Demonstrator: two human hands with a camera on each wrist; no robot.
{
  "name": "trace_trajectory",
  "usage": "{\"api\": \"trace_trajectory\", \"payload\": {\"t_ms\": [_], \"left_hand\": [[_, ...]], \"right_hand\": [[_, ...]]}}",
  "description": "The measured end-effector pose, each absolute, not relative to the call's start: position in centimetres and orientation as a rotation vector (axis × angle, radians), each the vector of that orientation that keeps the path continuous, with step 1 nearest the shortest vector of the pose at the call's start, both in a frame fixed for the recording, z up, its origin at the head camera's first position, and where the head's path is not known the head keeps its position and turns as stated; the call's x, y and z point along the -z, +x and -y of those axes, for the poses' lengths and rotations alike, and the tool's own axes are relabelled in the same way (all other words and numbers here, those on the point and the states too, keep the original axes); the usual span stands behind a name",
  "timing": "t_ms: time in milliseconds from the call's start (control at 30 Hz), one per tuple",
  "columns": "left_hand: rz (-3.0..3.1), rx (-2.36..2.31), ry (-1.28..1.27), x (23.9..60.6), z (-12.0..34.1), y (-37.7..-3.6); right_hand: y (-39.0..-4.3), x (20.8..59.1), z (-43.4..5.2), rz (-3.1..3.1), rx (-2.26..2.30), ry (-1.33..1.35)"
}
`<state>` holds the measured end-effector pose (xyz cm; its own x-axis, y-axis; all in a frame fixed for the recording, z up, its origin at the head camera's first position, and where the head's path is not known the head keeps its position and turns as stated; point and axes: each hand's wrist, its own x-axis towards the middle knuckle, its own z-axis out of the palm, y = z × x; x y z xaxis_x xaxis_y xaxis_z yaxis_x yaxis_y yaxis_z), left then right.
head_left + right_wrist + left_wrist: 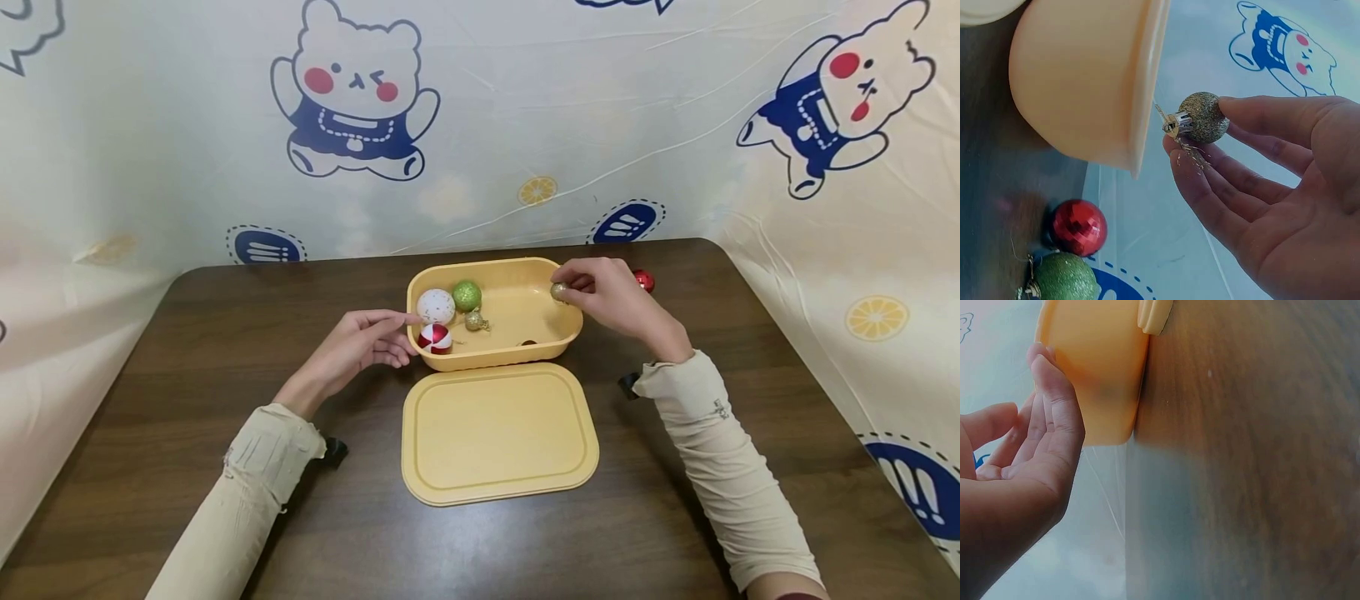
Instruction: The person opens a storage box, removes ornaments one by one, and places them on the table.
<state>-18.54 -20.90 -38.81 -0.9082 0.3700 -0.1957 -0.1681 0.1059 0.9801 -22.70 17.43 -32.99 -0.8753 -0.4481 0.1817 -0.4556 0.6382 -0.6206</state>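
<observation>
My right hand (611, 296) pinches a small gold glitter bauble (1205, 119) between thumb and fingers, over the right end of a yellow plastic box (495, 362). In the right wrist view the bauble's silver cap and loose gold string point toward the box rim. My left hand (363, 346) is at the box's left end, its extended fingers at the rim and wall. Inside the box's left half lie a white speckled ball (436, 307), a green glitter ball (467, 295), a red-and-white ball (435, 339) and another small gold bauble (475, 321).
A yellow lid (500, 435) lies flat on the dark wooden table (360, 517), just in front of the box. Beyond the right hand sit a shiny red ball (1079, 227) and a green glitter ball (1063, 278). A printed cloth (495, 108) hangs behind the table.
</observation>
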Motion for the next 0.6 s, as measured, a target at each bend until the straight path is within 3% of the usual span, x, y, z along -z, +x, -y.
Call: {"api": "trace_trajectory", "payload": {"t_ms": [600], "left_hand": [[-2.013,-1.854,0.213,39.0,21.0,-18.7]], "right_hand": [[-23.3,32.2,-20.2,2.851,-1.02,0.61]]}}
